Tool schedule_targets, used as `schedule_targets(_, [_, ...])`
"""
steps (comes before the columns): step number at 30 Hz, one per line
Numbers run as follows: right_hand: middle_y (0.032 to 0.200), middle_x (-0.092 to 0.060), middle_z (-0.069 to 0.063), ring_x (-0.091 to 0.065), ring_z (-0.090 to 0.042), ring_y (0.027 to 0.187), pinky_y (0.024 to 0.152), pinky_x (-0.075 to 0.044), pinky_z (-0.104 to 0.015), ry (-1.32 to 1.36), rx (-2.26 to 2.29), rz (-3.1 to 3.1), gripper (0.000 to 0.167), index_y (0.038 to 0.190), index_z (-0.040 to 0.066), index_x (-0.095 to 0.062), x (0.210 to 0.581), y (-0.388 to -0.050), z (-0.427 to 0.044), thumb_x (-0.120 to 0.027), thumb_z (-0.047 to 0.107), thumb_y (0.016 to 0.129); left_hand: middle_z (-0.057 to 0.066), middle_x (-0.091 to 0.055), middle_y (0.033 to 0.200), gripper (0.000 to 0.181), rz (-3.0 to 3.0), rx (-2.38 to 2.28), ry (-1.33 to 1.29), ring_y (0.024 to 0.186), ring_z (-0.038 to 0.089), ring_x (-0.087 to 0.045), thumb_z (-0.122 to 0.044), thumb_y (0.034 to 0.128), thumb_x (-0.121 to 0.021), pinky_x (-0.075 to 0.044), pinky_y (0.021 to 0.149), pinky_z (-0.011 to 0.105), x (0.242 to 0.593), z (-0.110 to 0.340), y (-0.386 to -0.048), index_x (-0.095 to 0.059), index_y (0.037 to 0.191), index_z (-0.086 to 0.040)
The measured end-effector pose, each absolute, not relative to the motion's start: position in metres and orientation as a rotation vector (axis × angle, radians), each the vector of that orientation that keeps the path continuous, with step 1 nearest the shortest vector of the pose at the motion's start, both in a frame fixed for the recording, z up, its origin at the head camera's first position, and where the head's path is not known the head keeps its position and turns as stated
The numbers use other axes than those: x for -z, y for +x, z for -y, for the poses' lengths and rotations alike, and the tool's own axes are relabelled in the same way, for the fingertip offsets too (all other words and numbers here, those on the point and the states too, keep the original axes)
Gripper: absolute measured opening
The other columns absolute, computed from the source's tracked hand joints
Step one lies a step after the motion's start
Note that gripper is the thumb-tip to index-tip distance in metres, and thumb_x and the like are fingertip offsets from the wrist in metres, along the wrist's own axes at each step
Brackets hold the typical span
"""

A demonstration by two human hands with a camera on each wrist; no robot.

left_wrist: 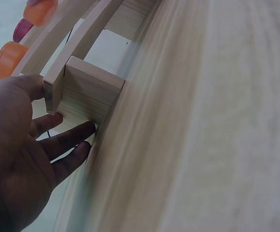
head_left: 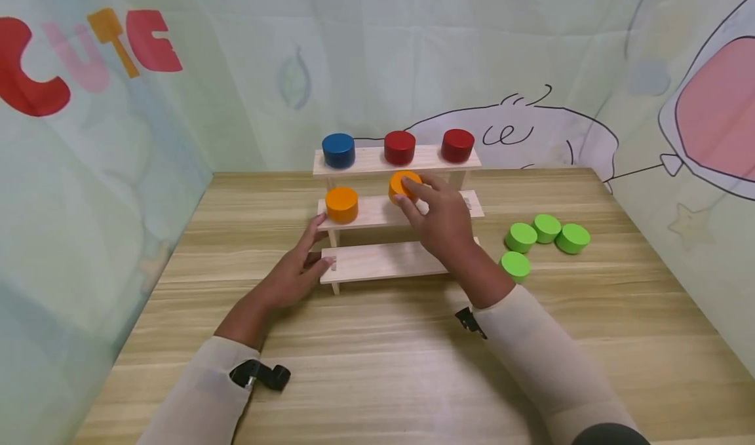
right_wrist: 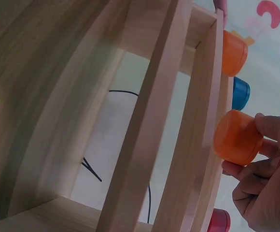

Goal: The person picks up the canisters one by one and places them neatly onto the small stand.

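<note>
Disc (right_wrist: pixel 235 137): orange, being held at the middle shelf (head_left: pixel 374 210); contact isn't showing.
Right hand (head_left: pixel 445 219): pinching it around its upper edge, seemingly leaving its underside free.
Left hand (head_left: pixel 295 274): touching the rack's (head_left: pixel 386 261) left end, fingers loosely spread, presumably steadying it.

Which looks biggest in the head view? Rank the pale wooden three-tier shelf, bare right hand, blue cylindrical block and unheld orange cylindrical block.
1. Shelf
2. Right hand
3. Blue block and unheld orange block: they look alike, unranked
</note>
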State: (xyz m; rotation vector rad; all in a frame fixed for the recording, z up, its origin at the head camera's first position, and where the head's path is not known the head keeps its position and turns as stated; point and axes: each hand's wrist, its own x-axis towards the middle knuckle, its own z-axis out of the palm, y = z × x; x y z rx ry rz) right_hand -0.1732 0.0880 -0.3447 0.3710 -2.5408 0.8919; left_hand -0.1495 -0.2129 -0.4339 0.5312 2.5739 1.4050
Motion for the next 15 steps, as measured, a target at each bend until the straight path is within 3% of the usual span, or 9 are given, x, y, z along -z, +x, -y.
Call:
schedule_targets(5, [0.15,-0.068,-0.015,-0.067,-0.039,0.134,0.113,-0.059,-0.051,0.315,-0.906,2.652,0.047,0.147,0.019,-0.071,0.3462,-0.1725,-0.0852,-0.076,0.037,0.104,0.022,-0.029,0.178,0.084,-2.577,-1.405,0.546,0.145,0.052,-0.059,-0.029,0.1147,-0.057,-0.051,0.117,0.066,0.4342,0.2125,-0.1492,0.0,0.172,-0.053])
schedule_targets(15, [0.145,-0.07,-0.016,-0.071,-0.037,0.131,0.109,-0.062,-0.05,0.331,-0.875,2.645,0.044,0.143,0.017,-0.074,0.3522,-0.1716,-0.0846,-0.078,0.034,0.103,0.02,-0.028,0.179,0.083,-2.574,-1.397,0.51,0.147,0.053,-0.057,-0.029,0.1149,-0.056,-0.049,0.118,0.066,0.4322,0.2114,-0.1481,-0.001,0.171,-0.055])
